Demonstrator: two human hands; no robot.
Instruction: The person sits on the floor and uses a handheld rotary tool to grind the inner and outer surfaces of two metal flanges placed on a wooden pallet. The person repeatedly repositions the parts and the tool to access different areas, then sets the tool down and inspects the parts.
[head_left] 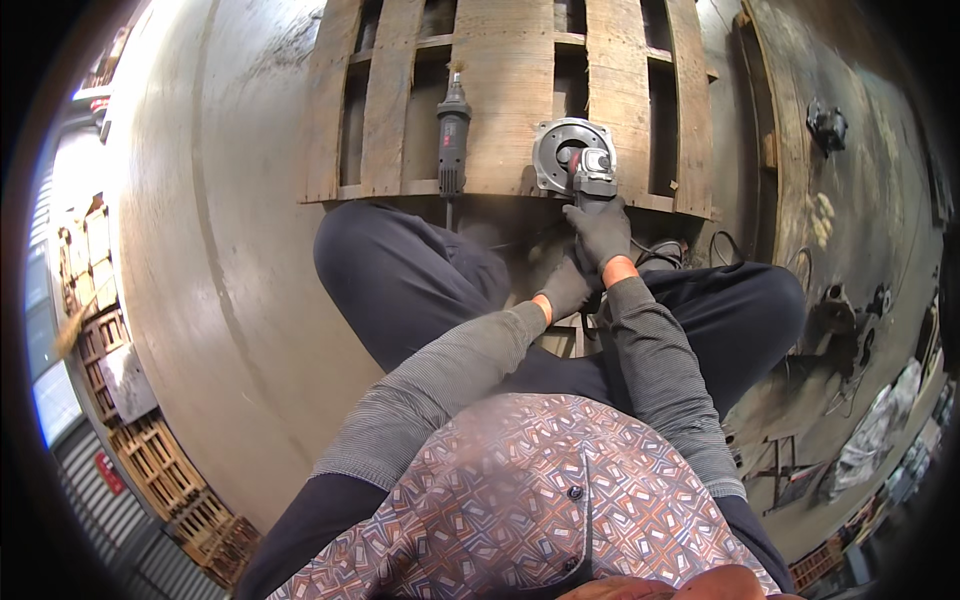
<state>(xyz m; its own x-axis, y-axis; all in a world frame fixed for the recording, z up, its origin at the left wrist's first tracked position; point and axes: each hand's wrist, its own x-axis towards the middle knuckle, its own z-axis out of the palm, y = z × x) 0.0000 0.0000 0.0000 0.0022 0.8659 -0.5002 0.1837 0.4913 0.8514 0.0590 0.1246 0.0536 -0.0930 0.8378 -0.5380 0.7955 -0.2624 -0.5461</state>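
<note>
**Grinder Held Against Round Metal Part**

While the pallet fills the upper centre, an angle grinder is gripped by the gloved right hand on a round metal flange. Lower down, its rear is clasped by the left hand. Grinding seems underway; steady pressure is needed next. A second grinder lies apart, left; open floor surrounds.

Dim warm indoor light, daylight glare at left edge, strong fisheye bending, dark vignetted corners, shirt blurred
</note>
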